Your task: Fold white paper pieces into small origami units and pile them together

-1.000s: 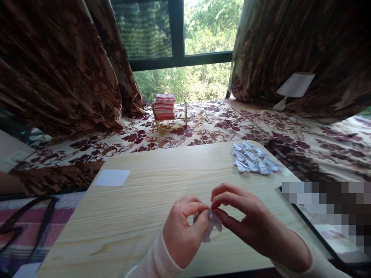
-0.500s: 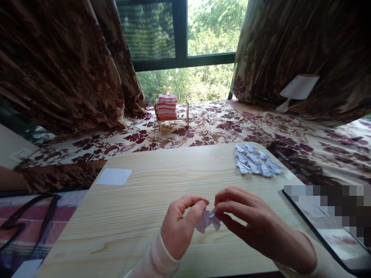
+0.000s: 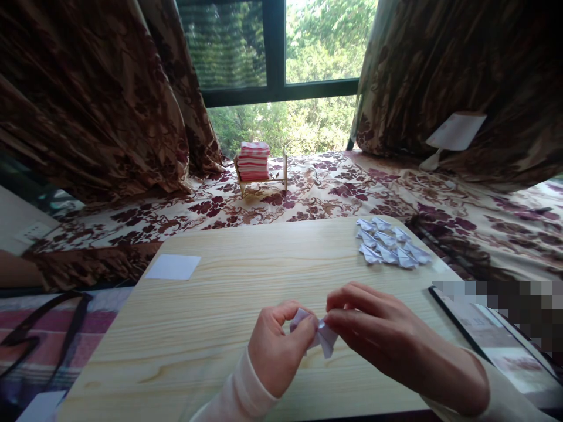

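Observation:
A small folded piece of white paper (image 3: 324, 340) is pinched between both hands just above the light wooden table (image 3: 229, 305). My left hand (image 3: 279, 349) grips its left side with thumb and curled fingers. My right hand (image 3: 396, 343) pinches its right side with fingertips pressed together. At the table's far right corner lies a pile of several folded white paper pieces (image 3: 389, 247). A flat white paper square (image 3: 173, 266) rests near the far left edge.
A tablet or screen (image 3: 497, 346) lies at the table's right edge. A small wooden stand holding red-and-white striped sheets (image 3: 254, 164) sits on the patterned cloth by the window. Dark floral curtains hang on both sides.
Both hands stay on the folded paper and have turned it slightly; the left thumb and fingers have closed back round its left side.

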Motion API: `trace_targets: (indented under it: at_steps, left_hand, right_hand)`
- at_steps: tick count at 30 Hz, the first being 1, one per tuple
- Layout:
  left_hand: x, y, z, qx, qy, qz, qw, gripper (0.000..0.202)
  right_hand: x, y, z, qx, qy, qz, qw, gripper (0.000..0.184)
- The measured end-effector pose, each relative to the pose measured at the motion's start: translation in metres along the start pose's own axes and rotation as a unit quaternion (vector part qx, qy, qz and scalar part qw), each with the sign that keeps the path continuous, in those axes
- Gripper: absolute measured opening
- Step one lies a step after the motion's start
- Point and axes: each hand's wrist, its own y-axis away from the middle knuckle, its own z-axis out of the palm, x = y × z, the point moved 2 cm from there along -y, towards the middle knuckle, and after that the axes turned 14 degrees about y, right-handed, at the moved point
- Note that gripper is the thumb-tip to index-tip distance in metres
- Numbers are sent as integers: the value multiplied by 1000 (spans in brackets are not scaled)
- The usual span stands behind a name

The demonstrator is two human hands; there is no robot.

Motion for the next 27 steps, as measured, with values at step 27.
trace_targets:
  at_steps: [27]
  left_hand:
    - [7,9,7,42,-102,144,983,16]
  right_hand:
    - [-2,-3,7,10,-93,109,990,9]
